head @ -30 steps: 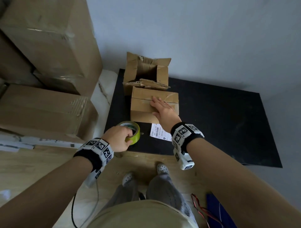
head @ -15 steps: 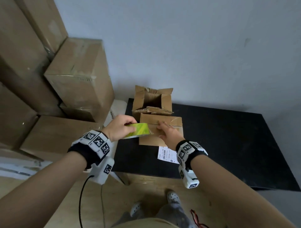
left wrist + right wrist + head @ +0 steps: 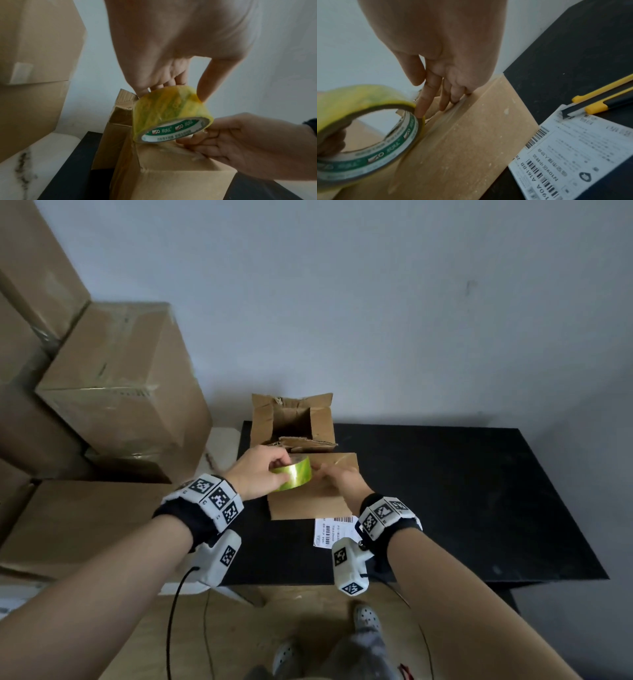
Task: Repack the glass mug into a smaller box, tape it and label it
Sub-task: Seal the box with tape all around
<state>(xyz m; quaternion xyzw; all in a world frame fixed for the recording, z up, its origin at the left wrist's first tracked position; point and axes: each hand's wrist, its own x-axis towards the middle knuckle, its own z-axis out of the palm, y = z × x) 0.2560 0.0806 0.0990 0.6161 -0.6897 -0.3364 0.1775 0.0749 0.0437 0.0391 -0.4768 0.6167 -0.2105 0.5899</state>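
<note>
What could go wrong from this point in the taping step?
1. The left hand holds the tape roll only by its rim, so it could slip or run off the seam of the small box.
2. The right hand rests its fingers on the seam in the roll's likely path, so tape might catch them.
3. The utility knife lies on the shipping label close to the right wrist, which could knock it.

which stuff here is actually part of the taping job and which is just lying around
In use: tape roll in left hand; small closed box under right hand; shipping label.

Lying about: open box; utility knife; stacked cartons.
</note>
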